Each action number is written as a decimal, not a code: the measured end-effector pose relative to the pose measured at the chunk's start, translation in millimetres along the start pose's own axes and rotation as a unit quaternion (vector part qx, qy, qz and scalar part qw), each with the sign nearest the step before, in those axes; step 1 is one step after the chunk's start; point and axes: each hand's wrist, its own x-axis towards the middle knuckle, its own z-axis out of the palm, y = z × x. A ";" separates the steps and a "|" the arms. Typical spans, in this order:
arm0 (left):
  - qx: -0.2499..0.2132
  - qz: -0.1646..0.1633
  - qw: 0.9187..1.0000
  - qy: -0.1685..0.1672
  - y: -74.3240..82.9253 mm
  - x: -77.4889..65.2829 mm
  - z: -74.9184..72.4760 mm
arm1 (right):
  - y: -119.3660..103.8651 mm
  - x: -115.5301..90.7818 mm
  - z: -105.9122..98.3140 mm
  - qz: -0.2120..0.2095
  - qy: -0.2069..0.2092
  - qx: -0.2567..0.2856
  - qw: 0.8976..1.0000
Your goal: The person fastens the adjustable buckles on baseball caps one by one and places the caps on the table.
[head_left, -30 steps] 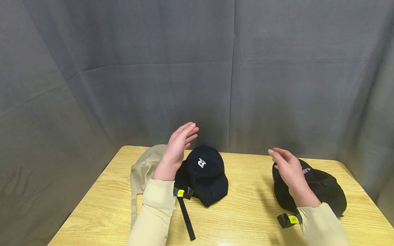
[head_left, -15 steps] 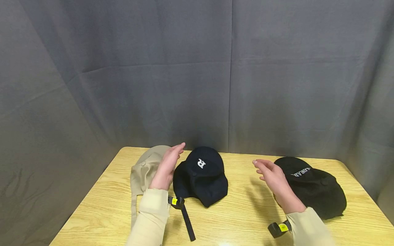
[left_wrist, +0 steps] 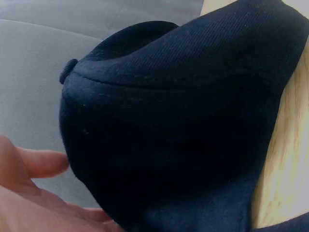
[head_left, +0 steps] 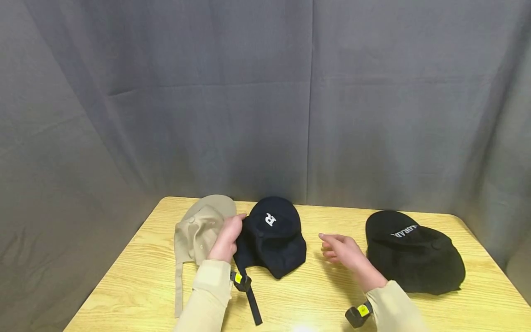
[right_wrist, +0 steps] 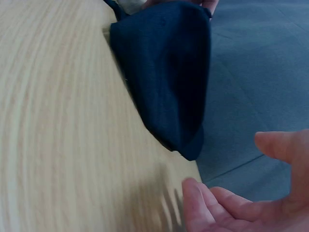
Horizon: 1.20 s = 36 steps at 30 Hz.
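Observation:
A navy cap (head_left: 274, 251) with a white letter R lies at mid-table in the head view, its strap trailing toward me. My left hand (head_left: 226, 240) is at its left side, thumb uppermost. In the left wrist view, the thumb (left_wrist: 46, 163) reaches the edge of the navy crown (left_wrist: 159, 121), and the other fingers pass partly out of sight behind it. My right hand (head_left: 346, 253) hovers over the table right of the cap, holding nothing. The right wrist view shows its thumb and fingers (right_wrist: 227, 205) spread apart, facing the navy cap (right_wrist: 159, 77).
Left of the navy cap lies a beige cap (head_left: 197, 230), partly behind my left hand, with a long hanging strap. A black cap (head_left: 415, 265) with pale lettering sits at the right of the wooden table (head_left: 137, 276). Grey curtain (head_left: 249, 115) hangs behind and at both sides.
My left hand has lowered to the navy cap's left side. My right hand has moved left and down, away from the black cap and toward the navy one. The caps stay in place.

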 end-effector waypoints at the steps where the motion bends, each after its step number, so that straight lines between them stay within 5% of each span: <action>1: -0.005 -0.001 1.000 0.005 -1.2 -0.1 0.9 | 1.2 0.5 1.7 0.005 -0.008 0.013 1.000; 8: -0.034 -0.008 0.999 0.026 -6.7 2.1 5.6 | 6.1 2.1 9.8 0.042 -0.044 0.100 0.993; 27: -0.018 -0.045 0.999 -0.017 -7.2 -3.3 14.6 | 5.8 3.8 25.9 0.028 -0.043 0.049 0.997; 36: -0.107 -0.079 0.990 -0.045 -7.0 -4.1 12.3 | 7.4 4.9 25.6 0.008 -0.059 0.080 0.995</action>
